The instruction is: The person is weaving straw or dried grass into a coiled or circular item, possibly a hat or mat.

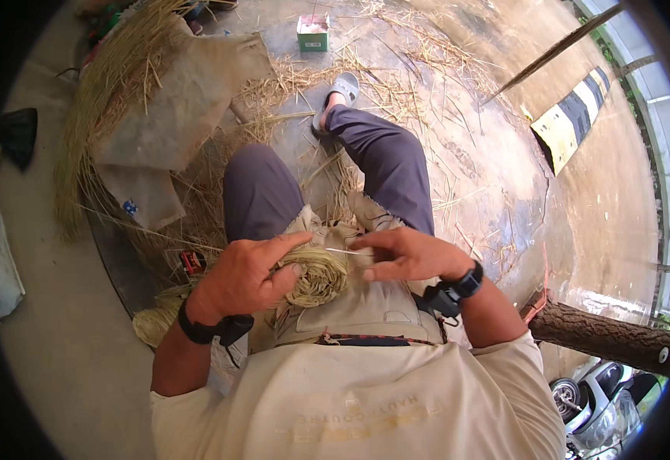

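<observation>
Straw (264, 98) litters the floor (503, 172) at upper centre. Mid-frame, I see the left hand (246, 274) gripping the coil (321, 277) over the lap (369, 305), probably for steadiness; a pale strand (342, 251) runs toward the right hand (419, 254), whose grip I cannot tell.

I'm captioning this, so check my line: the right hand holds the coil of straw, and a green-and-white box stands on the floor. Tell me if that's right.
Not quite: the head view shows the left hand, not the right hand, holding the coil of straw. The green-and-white box does stand on the floor.
</observation>
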A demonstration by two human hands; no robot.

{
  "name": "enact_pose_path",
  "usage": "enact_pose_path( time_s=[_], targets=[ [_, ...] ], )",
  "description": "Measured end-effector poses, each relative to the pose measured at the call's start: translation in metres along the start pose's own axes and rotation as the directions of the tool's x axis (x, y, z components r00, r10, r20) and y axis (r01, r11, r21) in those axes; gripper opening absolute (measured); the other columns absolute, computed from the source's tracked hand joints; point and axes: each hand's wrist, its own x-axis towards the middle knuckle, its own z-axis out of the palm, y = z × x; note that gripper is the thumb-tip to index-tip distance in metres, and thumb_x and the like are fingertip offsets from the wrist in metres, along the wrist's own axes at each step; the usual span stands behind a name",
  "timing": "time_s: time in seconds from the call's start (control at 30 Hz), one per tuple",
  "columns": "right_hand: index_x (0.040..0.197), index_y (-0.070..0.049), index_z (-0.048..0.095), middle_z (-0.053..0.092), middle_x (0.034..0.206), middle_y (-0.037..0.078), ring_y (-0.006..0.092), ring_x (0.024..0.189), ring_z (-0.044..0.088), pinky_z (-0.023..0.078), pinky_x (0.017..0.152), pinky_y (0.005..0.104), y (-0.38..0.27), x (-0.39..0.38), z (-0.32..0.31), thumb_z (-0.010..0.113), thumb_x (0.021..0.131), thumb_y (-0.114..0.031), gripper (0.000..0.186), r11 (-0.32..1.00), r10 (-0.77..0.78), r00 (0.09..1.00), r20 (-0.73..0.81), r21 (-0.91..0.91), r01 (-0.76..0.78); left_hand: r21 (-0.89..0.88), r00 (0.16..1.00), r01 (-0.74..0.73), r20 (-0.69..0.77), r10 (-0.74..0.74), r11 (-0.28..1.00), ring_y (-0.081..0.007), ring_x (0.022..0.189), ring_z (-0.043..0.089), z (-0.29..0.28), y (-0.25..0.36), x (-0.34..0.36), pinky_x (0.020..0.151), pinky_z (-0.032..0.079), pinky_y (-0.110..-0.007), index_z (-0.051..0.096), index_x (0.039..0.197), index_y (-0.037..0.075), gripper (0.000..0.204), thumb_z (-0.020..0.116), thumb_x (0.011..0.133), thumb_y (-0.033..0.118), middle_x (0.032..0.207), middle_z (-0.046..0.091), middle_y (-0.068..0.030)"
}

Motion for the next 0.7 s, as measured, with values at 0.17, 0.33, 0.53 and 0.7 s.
enact_pose_path(
  time_s=[0.17,0.33,0.53,0.7],
  targets=[
    [0.120,0.004,0.071,0.074,0.109,0.017,0.0227,0.097,0.071,0.054,0.080,0.0337,0.006,-0.016,-0.011,0.060,0.109,-0.039,0.046,0.979,0.190,0.980,-0.053,0.088,-0.185,-0.028,0.993,-0.114,0.021,0.115,0.993,-0.0390,0.083,0.074,0.011,-0.011,0.011,0.073,0.060,-0.043,0.070,0.126,0.001,0.037,0.066,0.090,0.011,0.100,0.075,-0.0236],
    [0.105,0.000,0.074,0.069,0.082,0.002,0.0158,0.076,0.064,0.049,0.065,0.0306,-0.027,0.031,0.010,0.059,0.110,-0.033,0.036,0.241,-0.012,0.962,-0.271,0.933,0.266,0.007,0.986,-0.164,0.033,0.164,0.986,-0.0386,0.084,0.074,0.018,-0.013,0.017,0.074,0.060,-0.043,0.070,0.126,0.002,0.036,0.067,0.091,0.012,0.099,0.075,-0.0229],
    [0.098,0.000,0.072,0.061,0.072,0.001,0.0139,0.064,0.057,0.044,0.058,0.0305,0.003,0.042,0.003,0.065,0.107,-0.033,0.035,0.893,0.055,0.982,-0.182,0.449,0.033,-0.005,0.985,-0.164,0.060,0.164,0.987,-0.0411,0.083,0.072,0.015,-0.009,0.014,0.071,0.058,-0.045,0.069,0.123,-0.002,0.033,0.065,0.093,0.012,0.095,0.073,-0.0241],
    [0.092,0.002,0.074,0.066,0.073,0.020,0.0324,0.065,0.066,0.051,0.064,0.0441,-0.035,0.028,0.010,0.073,0.099,-0.042,0.044,0.979,-0.059,0.995,-0.074,-0.199,0.043,-0.063,0.991,-0.103,0.077,0.108,0.993,-0.0436,0.081,0.070,0.009,-0.022,-0.003,0.070,0.056,-0.047,0.068,0.120,-0.005,0.029,0.064,0.096,0.011,0.093,0.071,-0.0261]
  ],
)
